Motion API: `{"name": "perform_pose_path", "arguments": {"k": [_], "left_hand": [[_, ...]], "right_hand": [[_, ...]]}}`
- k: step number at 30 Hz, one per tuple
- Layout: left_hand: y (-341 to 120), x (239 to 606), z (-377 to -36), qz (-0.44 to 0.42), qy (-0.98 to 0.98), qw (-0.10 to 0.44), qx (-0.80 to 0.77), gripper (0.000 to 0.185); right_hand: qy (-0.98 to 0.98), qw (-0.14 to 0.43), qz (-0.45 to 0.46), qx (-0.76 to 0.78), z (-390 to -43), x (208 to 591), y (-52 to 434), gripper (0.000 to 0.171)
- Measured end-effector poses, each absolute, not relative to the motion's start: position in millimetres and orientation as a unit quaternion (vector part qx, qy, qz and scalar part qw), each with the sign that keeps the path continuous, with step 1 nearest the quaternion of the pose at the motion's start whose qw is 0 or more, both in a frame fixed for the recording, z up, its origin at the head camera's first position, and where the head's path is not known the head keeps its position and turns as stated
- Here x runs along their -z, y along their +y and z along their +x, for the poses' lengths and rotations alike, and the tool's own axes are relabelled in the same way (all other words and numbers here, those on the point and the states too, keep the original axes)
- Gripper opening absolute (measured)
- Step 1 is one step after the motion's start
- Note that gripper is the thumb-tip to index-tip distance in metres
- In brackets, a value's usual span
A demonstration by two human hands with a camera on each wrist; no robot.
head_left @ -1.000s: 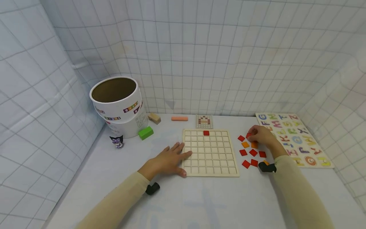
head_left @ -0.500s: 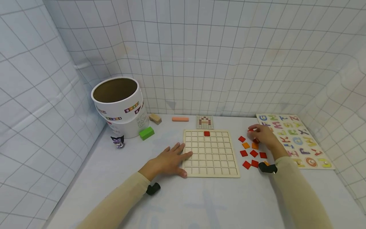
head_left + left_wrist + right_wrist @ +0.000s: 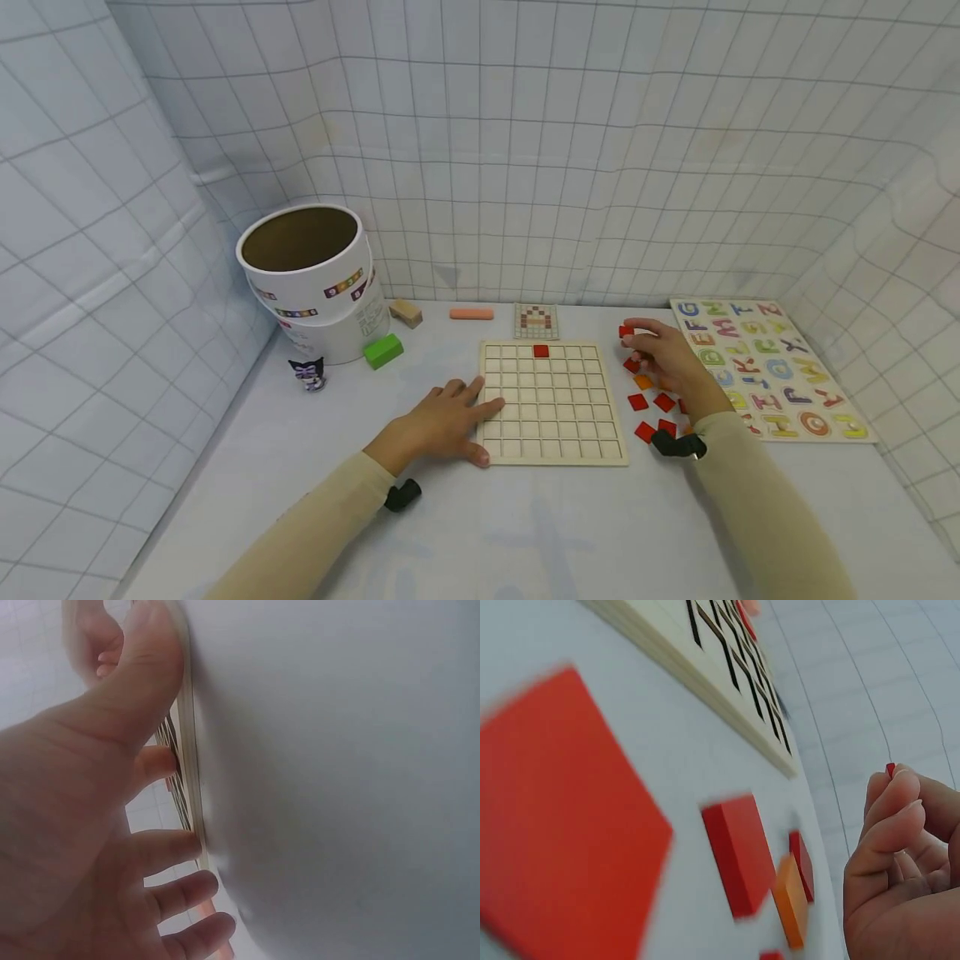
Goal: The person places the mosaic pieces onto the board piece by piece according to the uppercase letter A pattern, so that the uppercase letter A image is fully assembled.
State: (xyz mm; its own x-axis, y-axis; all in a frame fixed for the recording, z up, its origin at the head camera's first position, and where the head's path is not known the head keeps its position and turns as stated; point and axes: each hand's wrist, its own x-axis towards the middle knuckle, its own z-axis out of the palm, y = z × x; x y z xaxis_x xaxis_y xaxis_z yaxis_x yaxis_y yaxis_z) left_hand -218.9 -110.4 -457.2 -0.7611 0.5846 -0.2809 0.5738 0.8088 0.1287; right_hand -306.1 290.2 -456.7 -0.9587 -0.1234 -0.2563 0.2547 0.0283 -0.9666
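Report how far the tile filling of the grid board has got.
Done: one red tile sits in the top row of the grid board; every other cell is bare. In hand: the right hand pinches a second red tile, lifted above the table, while the left hand rests flat on the board's left edge. Left: the loose red and orange tiles lie beside the board.

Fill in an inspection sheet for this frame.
Surface: white table.
Job's things: wooden grid board, one red tile in its top row; loose red and orange tiles on its right.
Clutter: alphabet puzzle, pattern card, white drum, green block, figurine.
Grips: left hand rests on board's edge; right hand pinches red tile.
Cables: nothing seen.
Surroundings: gridded white cloth walls.
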Motion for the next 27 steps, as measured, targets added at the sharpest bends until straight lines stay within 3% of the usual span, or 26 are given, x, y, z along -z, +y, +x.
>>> {"name": "perform_pose_path", "arguments": {"k": [7, 15, 27], "left_hand": [[-111.3, 455.8, -219.7, 0.309, 0.939, 0.15, -0.015, 0.095], [-110.0, 456.2, -218.9, 0.307, 0.939, 0.15, -0.022, 0.096], [-109.4, 453.2, -216.9, 0.306, 0.941, 0.146, -0.02, 0.095]], "right_hand": [[0.752, 0.151, -0.012, 0.642, -306.7, 452.3, 243.9, 0.052], [0.796, 0.207, -0.053, 0.566, -304.9, 454.2, 205.1, 0.041], [0.902, 0.157, -0.099, 0.391, -312.3, 463.0, 194.1, 0.026]]}}
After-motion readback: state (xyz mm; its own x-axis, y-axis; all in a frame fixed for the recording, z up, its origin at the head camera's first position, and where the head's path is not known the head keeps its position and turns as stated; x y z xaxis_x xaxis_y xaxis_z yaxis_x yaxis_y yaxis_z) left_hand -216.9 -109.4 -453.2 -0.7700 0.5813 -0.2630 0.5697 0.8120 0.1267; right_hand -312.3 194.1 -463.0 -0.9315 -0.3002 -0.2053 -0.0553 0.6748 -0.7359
